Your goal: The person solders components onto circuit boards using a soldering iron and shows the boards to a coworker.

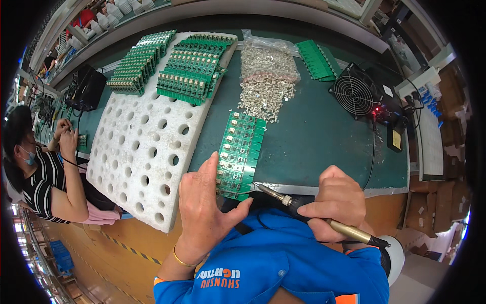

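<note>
A green circuit board panel (240, 147) with rows of small white and black parts lies at the table's near edge. My left hand (201, 207) grips its near end, fingers along the left edge and thumb at the bottom corner. In my right hand (334, 205) is a soldering iron (354, 233) with a gold-coloured handle and dark grip. Its tip points left, close to the panel's lower right corner; whether it touches I cannot tell. Beyond the panel, a pile of small pale connectors (263, 96) spills from a clear plastic bag (268, 55).
Left of the panel is a white foam board (131, 131) with round holes, bearing stacked populated panels (195, 66) and more panels (139, 61). Bare green boards (316, 60) lie at the back. A black fan (354, 91) stands right. A co-worker (50, 172) sits left.
</note>
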The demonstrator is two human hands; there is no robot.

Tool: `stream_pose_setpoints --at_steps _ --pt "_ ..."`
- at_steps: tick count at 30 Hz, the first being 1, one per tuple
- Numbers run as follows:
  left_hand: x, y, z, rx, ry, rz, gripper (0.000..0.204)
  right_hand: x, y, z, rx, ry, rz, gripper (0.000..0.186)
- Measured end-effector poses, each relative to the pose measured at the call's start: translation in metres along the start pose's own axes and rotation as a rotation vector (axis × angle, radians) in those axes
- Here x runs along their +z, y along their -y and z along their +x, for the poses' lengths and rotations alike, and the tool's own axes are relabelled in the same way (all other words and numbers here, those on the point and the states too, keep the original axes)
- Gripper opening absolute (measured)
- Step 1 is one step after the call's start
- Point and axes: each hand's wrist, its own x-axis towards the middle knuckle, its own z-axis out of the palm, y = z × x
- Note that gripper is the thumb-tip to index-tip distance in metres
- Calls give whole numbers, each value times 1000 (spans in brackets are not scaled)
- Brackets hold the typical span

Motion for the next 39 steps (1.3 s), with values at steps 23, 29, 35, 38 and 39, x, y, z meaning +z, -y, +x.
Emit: stream_pose_setpoints --at_steps 23,29,35,38,39 --pt "3 14 -4 -226 115 -359 86 -1 -13 -8 106 -179 170 18" --pt "1 17 -5 -339 200 -559 83 -1 -16 -8 153 -246 222 21" --pt "0 20 -7 -360 223 -609 84 -3 -15 -8 154 -197 176 18" --pt "1 20 -7 -369 230 -627 84 -1 -15 -5 143 -198 171 15" --pt "1 20 -7 -352 221 -602 84 -1 -15 -3 143 -196 171 15"
